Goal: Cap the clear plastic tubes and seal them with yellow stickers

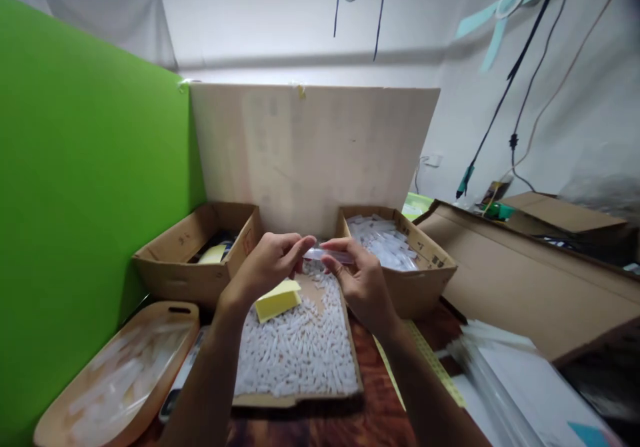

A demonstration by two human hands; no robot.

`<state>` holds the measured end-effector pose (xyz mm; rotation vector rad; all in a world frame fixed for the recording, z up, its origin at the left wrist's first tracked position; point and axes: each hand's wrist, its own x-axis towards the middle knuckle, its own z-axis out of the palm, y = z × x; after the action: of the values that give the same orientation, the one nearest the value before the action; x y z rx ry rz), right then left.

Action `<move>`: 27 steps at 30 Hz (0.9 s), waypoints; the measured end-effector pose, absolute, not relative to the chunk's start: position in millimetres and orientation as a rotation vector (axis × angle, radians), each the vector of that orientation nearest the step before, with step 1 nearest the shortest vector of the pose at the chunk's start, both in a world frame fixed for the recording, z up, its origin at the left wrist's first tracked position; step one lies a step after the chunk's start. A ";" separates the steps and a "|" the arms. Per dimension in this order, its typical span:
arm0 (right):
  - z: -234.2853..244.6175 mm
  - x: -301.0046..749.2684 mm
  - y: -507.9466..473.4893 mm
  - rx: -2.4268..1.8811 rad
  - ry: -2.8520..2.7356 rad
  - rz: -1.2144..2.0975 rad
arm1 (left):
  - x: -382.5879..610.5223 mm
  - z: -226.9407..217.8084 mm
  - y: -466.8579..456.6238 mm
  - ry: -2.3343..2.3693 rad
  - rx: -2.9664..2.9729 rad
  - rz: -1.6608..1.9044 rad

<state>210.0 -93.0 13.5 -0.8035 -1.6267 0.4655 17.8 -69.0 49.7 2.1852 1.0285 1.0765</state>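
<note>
My left hand (267, 265) and my right hand (361, 280) are raised together above a flat cardboard sheet (300, 399) covered with several small white plastic pieces (295, 354). Both hands pinch the ends of a small clear tube-like piece (327, 254) held level between the fingertips. A yellow sponge block (277, 300) lies on the white pieces just below my left hand.
An open cardboard box (193, 254) stands at the left, another box (400, 254) holding white pieces at the right. A tan oval tray (115, 374) lies front left. A green partition (75, 200) walls the left; a cardboard board (315, 147) stands behind. Clear sleeves (500, 374) lie front right.
</note>
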 end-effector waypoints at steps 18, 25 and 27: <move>-96.8 226.2 -111.1 -1.081 -1.421 0.887 | 29.4 -87.9 -68.0 1.071 2.522 0.986; -113.8 256.8 -118.4 -1.146 -1.436 0.589 | -14.7 -119.1 -35.4 1.753 2.384 0.859; -119.6 262.2 -120.3 -1.150 -1.459 0.525 | -18.5 -131.0 -36.5 1.839 2.339 0.792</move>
<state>262.2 -120.3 -119.6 -1.1496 -1.4586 0.5252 -18.5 -36.5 -131.0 2.3387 1.8390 0.7922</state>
